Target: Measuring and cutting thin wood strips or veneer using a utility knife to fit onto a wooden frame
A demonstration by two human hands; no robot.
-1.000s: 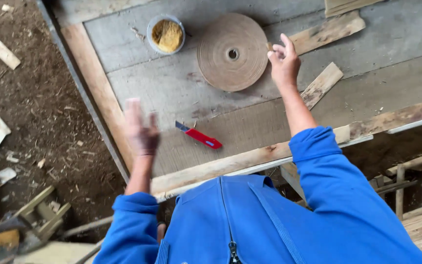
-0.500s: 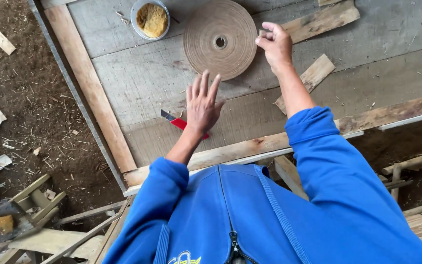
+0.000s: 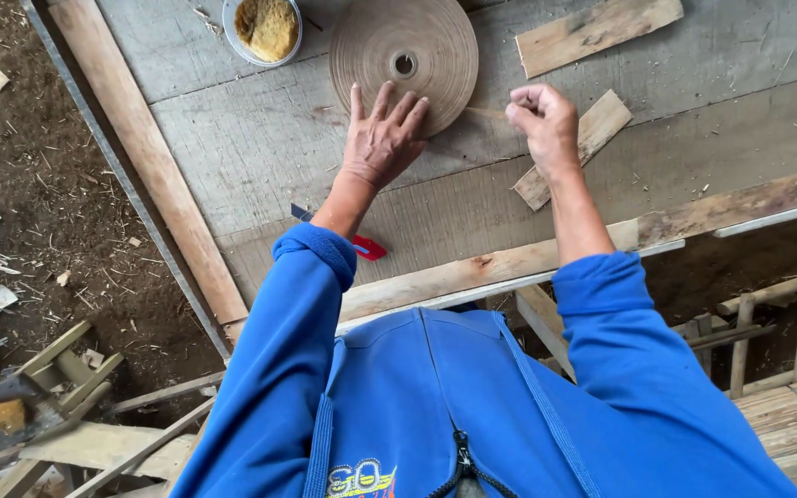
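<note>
A flat brown roll of veneer tape (image 3: 405, 46) lies on a grey wooden work surface (image 3: 260, 148). My left hand (image 3: 382, 138) rests flat with spread fingers on the roll's near edge. To the right, my right hand (image 3: 543, 123) is closed, pinching the thin loose end of the tape that runs out from the roll. A red and blue utility knife (image 3: 362, 243) sits on the surface, partly hidden under my left blue sleeve.
A round bowl of yellowish powder (image 3: 266, 26) stands left of the roll. Two wood offcuts (image 3: 594, 26) (image 3: 592, 138) lie at the right. A long wooden batten (image 3: 140, 148) borders the surface on the left. Beyond it lies dirt floor with scrap wood (image 3: 39, 387).
My left hand moved forward from above the knife and came down onto the roll. My right hand drew back to the right of the roll, closed on the tape end.
</note>
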